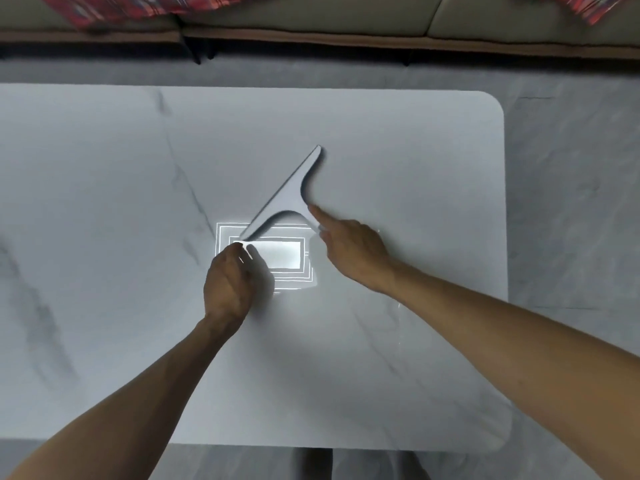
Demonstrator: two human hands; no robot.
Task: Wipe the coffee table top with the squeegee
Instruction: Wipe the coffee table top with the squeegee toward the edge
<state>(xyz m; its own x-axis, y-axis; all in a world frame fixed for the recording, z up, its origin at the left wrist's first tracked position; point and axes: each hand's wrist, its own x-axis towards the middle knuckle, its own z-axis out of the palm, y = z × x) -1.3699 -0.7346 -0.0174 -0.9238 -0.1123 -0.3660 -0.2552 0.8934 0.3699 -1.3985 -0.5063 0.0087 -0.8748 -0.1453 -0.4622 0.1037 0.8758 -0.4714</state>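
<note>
A white T-shaped squeegee (289, 195) lies on the white marble coffee table top (415, 161), its blade running diagonally from upper right to lower left. My right hand (353, 251) grips the squeegee's handle, with the index finger stretched along it toward the blade. My left hand (228, 282) has its fingers curled and pinches the blade's lower-left end. The end of the handle is hidden under my right hand.
A bright rectangular light reflection (284, 254) shines on the table between my hands. The table's rounded right edge (504, 202) borders grey floor (571, 202). A sofa (311, 15) with a red plaid cloth (104, 8) stands beyond the far edge.
</note>
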